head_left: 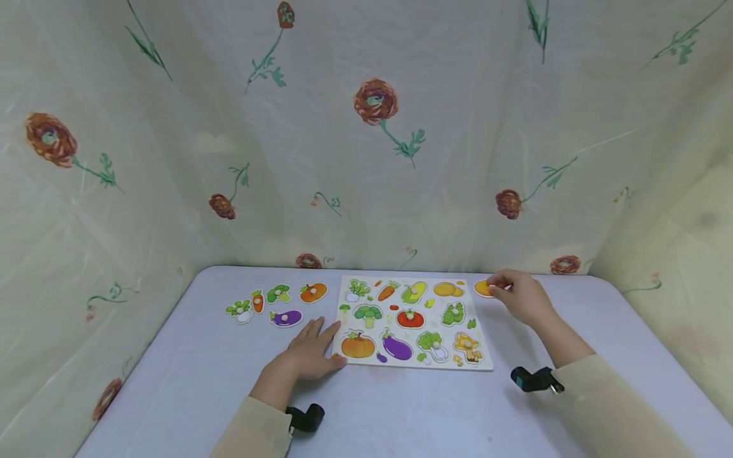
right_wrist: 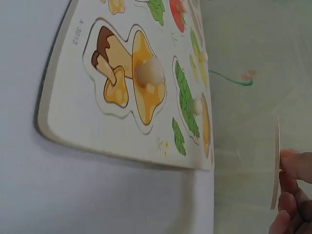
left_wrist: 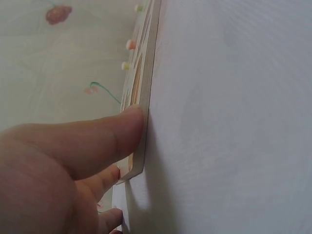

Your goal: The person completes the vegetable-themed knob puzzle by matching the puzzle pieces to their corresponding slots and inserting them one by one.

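Note:
A white wooden puzzle board point(head_left: 401, 366) with vegetable pictures lies flat on the table. Knobs stand on its mushroom piece point(right_wrist: 148, 73), tomato piece point(head_left: 410, 319) and corn piece point(head_left: 413, 292), among others. My left hand point(head_left: 312, 353) rests at the board's near left corner, thumb point(left_wrist: 117, 136) touching the front edge and the other fingers spread along the left side. Past the far right corner, my right hand point(head_left: 521, 296) pinches a flat yellow-orange puzzle piece point(head_left: 482, 289). In the right wrist view that piece appears edge-on, raised off the table; its picture is partly covered by the fingers.
Left of the board lie several loose pieces: a radish point(head_left: 240, 310), a carrot point(head_left: 258, 302), a broccoli point(head_left: 279, 293), a pumpkin point(head_left: 314, 292) and an eggplant point(head_left: 286, 318). A flowered curtain point(head_left: 446, 191) hangs behind the white table point(head_left: 217, 381) and on both sides.

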A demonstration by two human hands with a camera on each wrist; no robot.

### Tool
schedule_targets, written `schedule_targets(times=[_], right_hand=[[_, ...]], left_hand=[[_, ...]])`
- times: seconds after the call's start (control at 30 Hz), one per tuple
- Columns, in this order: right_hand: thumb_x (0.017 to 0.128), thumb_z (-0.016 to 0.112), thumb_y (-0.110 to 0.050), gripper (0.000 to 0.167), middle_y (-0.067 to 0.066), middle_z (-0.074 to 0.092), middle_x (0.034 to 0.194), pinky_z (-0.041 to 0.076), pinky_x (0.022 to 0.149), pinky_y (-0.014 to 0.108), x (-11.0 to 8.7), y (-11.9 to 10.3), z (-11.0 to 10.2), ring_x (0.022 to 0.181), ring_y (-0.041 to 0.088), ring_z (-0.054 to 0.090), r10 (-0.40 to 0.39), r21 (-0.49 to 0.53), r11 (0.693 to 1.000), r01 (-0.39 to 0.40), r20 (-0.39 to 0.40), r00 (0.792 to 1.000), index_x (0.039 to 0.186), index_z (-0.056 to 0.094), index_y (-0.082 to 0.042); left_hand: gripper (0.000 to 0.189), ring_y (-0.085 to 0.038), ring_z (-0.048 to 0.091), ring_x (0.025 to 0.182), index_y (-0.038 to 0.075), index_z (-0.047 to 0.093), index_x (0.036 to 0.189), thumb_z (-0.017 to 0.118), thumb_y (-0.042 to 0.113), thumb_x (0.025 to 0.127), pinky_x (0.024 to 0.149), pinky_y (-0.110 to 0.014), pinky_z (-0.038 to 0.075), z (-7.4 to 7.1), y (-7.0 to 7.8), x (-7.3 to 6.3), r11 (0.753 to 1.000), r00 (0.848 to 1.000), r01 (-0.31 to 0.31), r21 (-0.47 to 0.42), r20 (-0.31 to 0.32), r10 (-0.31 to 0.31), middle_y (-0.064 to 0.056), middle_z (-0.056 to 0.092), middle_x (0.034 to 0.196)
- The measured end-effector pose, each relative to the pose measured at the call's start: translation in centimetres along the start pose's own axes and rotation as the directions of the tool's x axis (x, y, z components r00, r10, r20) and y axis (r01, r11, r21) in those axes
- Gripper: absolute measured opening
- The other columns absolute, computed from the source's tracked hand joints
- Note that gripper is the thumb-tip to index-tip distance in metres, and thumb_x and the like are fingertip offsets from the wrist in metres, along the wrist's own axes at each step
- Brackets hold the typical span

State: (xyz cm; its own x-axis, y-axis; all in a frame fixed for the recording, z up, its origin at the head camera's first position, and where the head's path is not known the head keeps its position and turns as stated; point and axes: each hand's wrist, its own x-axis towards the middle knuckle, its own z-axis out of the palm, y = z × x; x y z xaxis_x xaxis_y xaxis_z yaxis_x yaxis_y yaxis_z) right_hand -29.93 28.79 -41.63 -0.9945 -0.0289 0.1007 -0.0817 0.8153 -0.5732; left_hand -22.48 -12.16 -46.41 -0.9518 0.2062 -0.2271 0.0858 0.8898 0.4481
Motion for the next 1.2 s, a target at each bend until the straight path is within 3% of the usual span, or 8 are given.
schedule_targets(times=[0.43,0.63,0.8,1.2], right_hand=[[0.099,0.064,-0.014,0.02,0.017,0.063,0.108,0.046,0.081,0.037,3.9,-1.9,4.5,0.095,0.03,0.052,0.014,0.077,0.997,-0.022,0.114,0.993,0.114,0.068,0.0],[0.101,0.061,-0.016,0.019,0.015,0.06,0.112,0.047,0.088,0.041,5.1,-1.9,5.9,0.1,0.031,0.052,0.103,0.13,0.984,-0.124,0.156,0.982,0.115,0.066,-0.004],[0.102,0.059,-0.014,0.017,0.015,0.059,0.112,0.047,0.085,0.038,5.7,-1.1,7.0,0.099,0.029,0.052,0.155,0.136,0.974,-0.18,0.175,0.972,0.115,0.064,-0.004],[0.101,0.06,-0.01,0.013,0.015,0.061,0.107,0.046,0.085,0.039,6.0,-1.0,7.9,0.096,0.029,0.053,0.111,0.137,0.982,-0.13,0.139,0.984,0.11,0.065,-0.003]], left_hand=[[0.078,-0.036,0.011,0.152,0.018,0.037,0.156,0.069,0.045,0.091,0.117,-0.062,0.02,-0.1,0.0,0.0,1.0,1.0,0.005,-0.001,0.0,-0.005,-0.016,0.02,0.165],[0.077,-0.037,0.012,0.152,0.017,0.037,0.156,0.069,0.045,0.091,0.117,-0.062,0.02,0.0,0.0,0.0,1.0,1.0,0.005,-0.001,-0.006,-0.005,-0.017,0.021,0.165],[0.077,-0.038,0.012,0.152,0.016,0.038,0.156,0.069,0.044,0.091,0.117,-0.063,0.021,0.1,0.1,-0.2,1.0,1.0,-0.005,-0.007,-0.006,0.005,-0.017,0.021,0.164],[0.077,-0.037,0.012,0.152,0.017,0.036,0.156,0.068,0.046,0.092,0.117,-0.062,0.02,0.1,0.0,-0.1,1.0,1.0,-0.004,0.01,-0.004,0.004,-0.017,0.02,0.165]])
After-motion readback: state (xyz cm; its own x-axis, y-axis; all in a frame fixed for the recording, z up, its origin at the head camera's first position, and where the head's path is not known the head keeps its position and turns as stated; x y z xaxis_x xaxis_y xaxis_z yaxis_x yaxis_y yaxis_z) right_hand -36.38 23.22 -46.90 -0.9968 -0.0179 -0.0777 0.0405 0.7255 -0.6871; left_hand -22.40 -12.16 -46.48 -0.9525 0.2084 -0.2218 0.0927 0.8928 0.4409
